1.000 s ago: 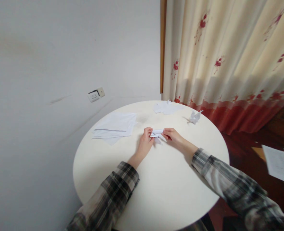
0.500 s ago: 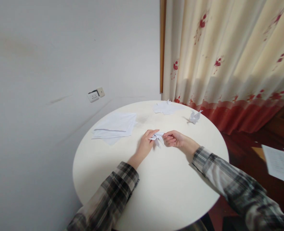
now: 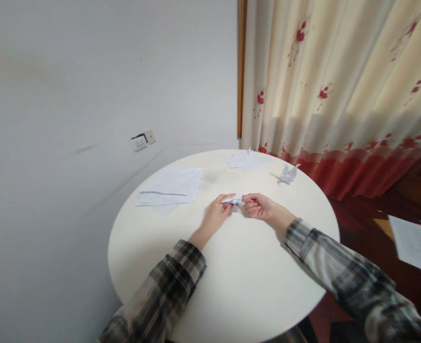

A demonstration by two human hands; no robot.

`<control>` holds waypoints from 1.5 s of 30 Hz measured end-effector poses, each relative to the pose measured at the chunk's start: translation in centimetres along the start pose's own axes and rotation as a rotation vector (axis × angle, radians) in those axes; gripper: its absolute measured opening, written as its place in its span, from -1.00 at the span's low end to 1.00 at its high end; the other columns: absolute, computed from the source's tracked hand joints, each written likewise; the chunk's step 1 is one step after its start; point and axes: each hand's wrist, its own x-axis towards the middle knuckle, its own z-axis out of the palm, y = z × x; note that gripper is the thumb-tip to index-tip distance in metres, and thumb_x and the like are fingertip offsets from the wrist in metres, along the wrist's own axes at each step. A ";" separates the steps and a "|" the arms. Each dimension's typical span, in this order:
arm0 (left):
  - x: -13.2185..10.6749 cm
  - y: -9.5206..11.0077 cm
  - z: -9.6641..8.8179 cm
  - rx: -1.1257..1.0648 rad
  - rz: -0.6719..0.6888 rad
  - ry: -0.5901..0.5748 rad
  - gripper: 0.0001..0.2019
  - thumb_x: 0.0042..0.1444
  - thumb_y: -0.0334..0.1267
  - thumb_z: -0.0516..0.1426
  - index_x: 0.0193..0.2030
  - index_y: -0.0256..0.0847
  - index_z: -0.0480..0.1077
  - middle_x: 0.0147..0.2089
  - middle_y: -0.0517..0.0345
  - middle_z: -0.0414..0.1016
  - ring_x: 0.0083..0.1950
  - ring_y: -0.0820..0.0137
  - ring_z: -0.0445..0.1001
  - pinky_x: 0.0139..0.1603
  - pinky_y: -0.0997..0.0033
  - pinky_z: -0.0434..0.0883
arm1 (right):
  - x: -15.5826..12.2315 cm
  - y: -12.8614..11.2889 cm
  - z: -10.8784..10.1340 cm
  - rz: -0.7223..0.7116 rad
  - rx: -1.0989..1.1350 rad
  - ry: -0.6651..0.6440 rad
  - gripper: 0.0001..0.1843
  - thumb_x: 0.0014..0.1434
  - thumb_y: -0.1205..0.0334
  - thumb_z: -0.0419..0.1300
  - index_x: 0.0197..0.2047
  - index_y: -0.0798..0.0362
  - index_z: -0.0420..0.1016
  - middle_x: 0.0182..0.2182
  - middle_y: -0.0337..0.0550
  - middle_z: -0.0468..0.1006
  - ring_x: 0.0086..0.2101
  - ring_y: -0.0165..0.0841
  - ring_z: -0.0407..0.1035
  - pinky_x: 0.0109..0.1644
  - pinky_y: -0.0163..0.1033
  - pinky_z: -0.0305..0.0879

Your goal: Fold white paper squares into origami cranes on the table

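Note:
A small piece of folded white paper (image 3: 236, 202) is held between my two hands over the middle of the round white table (image 3: 210, 286). My left hand (image 3: 218, 211) pinches its left side between thumb and fingers. Curled fingers of my right hand (image 3: 256, 206) grip its right end. The paper's exact shape is partly hidden by the fingers. Beyond my right hand stands a folded paper crane (image 3: 288, 174), its points turned upward.
A stack of white paper sheets (image 3: 171, 183) lies at the table's left. More paper (image 3: 248, 160) lies at the far edge. A wall with a socket (image 3: 138, 143) borders the left; a floral curtain (image 3: 332, 95) hangs behind. Written sheets (image 3: 415, 245) lie beyond the right edge.
The folded paper has tilted between my hands, and its lower flaps hang less far down. My hands have barely moved and both keep hold of it.

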 end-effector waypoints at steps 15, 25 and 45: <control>0.3 0.3 -0.7 0.189 -0.089 0.254 -0.71 0.02 -0.47 0.06 -0.10 -0.22 0.40 -0.24 0.11 0.44 -0.30 0.45 0.42 -0.28 0.49 0.39 | -0.2 0.9 0.8 -0.013 -0.334 -0.024 -0.51 0.21 -0.01 -0.03 -0.26 0.31 0.44 -0.70 -0.37 0.20 -0.70 -0.60 0.07 -0.58 -0.45 0.21; 0.0 0.6 -0.8 0.242 -0.010 0.253 -0.65 0.01 -0.51 0.04 -0.04 -0.21 0.36 -0.22 0.10 0.40 -0.25 0.44 0.39 -0.19 0.43 0.37 | 0.0 1.1 0.7 -0.044 -0.332 -0.011 -0.66 0.21 0.11 0.01 -0.24 0.23 0.42 -0.67 -0.37 0.22 -0.64 -0.58 0.15 -0.50 -0.44 0.27; 0.1 0.1 -0.8 0.247 0.006 0.265 -0.60 -0.01 -0.55 0.04 -0.02 -0.19 0.33 -0.21 0.12 0.38 -0.23 0.43 0.38 -0.16 0.42 0.36 | 0.1 1.3 1.6 -0.236 -0.344 0.215 -0.87 -0.03 0.40 0.25 -0.35 0.19 0.39 -0.51 -0.25 0.45 -0.53 -0.57 0.33 -0.38 -0.42 0.35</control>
